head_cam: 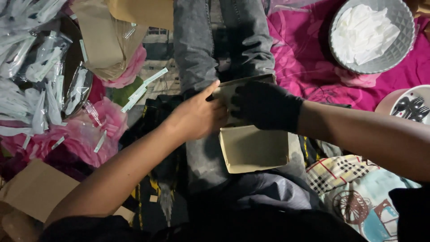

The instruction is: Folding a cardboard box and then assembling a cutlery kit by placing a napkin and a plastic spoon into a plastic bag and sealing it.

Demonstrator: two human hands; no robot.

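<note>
My bare left hand (pixel 197 115) and my right hand (pixel 265 105), which wears a black glove, meet at the far end of a small open cardboard box (pixel 253 148). The beige box rests on my lap over grey jeans (pixel 197 45). Both hands grip the box's raised flap (pixel 226 92) near its top edge. The left thumb lies on the flap. The gloved fingers cover the flap's right part. The inside of the box looks empty.
A heap of clear-wrapped plastic cutlery packets (pixel 33 67) lies at the left. A grey bowl of white folded tissues (pixel 369 33) stands at the top right. A pale bowl of black spoons (pixel 410 107) sits at the right edge. Flat cardboard pieces (pixel 36 188) lie bottom left.
</note>
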